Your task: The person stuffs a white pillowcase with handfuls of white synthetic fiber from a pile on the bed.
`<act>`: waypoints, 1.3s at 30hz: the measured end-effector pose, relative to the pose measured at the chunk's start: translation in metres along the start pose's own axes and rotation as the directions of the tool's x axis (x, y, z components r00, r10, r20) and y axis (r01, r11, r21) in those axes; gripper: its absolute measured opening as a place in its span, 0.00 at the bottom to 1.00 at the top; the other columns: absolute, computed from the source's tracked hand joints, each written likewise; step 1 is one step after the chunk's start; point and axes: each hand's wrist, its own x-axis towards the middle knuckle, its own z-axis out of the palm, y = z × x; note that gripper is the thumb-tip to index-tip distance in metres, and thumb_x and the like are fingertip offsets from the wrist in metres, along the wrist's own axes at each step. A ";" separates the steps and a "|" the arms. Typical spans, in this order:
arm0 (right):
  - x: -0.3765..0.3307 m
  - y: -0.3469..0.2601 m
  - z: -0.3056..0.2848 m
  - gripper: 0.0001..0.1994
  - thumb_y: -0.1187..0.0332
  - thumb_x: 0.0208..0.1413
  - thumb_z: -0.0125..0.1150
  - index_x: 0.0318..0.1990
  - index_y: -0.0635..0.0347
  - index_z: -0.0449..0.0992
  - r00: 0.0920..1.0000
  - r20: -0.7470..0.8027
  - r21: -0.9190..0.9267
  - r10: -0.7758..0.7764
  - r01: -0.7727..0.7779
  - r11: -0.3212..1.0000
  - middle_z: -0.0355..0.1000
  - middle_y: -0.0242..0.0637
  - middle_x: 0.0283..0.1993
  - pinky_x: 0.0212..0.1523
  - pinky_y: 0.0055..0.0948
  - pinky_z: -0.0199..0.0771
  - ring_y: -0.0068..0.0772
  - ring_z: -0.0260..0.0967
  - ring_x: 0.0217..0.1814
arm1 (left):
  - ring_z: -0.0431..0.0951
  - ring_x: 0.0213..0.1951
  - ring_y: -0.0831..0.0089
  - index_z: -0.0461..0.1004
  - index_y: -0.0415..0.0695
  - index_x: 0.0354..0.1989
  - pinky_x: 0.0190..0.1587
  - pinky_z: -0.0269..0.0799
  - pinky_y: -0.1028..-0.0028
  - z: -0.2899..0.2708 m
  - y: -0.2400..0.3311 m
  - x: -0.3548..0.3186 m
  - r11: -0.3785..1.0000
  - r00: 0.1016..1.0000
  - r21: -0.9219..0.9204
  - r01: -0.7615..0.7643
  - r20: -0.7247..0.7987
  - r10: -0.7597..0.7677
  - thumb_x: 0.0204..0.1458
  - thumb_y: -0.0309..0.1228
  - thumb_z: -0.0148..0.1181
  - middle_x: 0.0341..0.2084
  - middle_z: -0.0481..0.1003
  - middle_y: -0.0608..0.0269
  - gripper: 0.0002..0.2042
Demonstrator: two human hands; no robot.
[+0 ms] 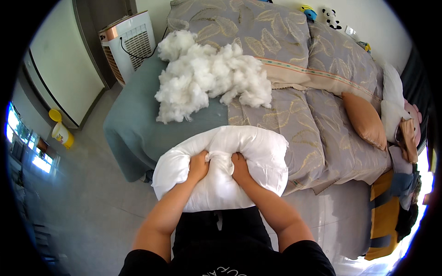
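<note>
Left hand (199, 165) and right hand (239, 166), each grip pinching bunched fabric of white pillow (221, 161), pillow at near edge of bed (133, 124), loose white stuffing (207, 76) farther off, orange cushion (366, 120) right

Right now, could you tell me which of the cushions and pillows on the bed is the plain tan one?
It is the small tan cushion lying near the bed's right side. The white pillow is gripped by both hands, and the large headboard pillows are grey with a leaf pattern.
</note>
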 end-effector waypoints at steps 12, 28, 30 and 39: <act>0.035 -0.072 -0.128 0.10 0.70 0.48 0.51 0.39 0.60 0.68 0.959 0.277 -0.086 0.058 -0.035 0.996 0.69 0.53 0.39 0.41 0.43 0.67 0.54 0.67 0.43 | 0.74 0.31 0.49 0.70 0.42 0.39 0.32 0.68 0.62 -0.120 0.098 -0.009 0.970 0.978 -0.134 -0.204 -0.065 0.197 0.42 0.22 0.50 0.23 0.73 0.45 0.12; -0.055 -0.149 -0.151 0.41 0.46 0.27 0.70 0.56 0.40 0.64 0.823 0.540 -0.273 -0.176 0.369 0.888 0.50 0.53 0.61 0.49 0.70 0.54 0.59 0.44 0.65 | 0.72 0.26 0.76 0.73 0.39 0.31 0.30 0.67 0.73 -0.088 0.086 -0.036 0.769 0.985 -0.616 0.173 0.097 -0.144 0.45 0.24 0.50 0.21 0.75 0.62 0.07; -0.049 -0.103 -0.120 0.35 0.52 0.27 0.71 0.51 0.43 0.69 0.872 0.468 -0.261 -0.141 0.289 0.921 0.57 0.47 0.56 0.46 0.61 0.59 0.53 0.50 0.62 | 0.76 0.25 0.62 0.73 0.42 0.33 0.29 0.69 0.67 -0.055 0.092 -0.041 0.910 0.993 -0.398 -0.115 -0.027 0.114 0.42 0.24 0.51 0.20 0.75 0.53 0.09; 0.031 -0.087 -0.127 0.34 0.56 0.30 0.71 0.51 0.49 0.67 0.929 0.328 0.026 -0.170 0.171 0.985 0.62 0.44 0.50 0.45 0.52 0.62 0.50 0.57 0.56 | 0.75 0.34 0.58 0.73 0.42 0.39 0.39 0.70 0.68 -0.093 0.082 0.040 0.888 0.898 -0.207 -0.410 -0.262 0.354 0.35 0.14 0.46 0.30 0.74 0.52 0.19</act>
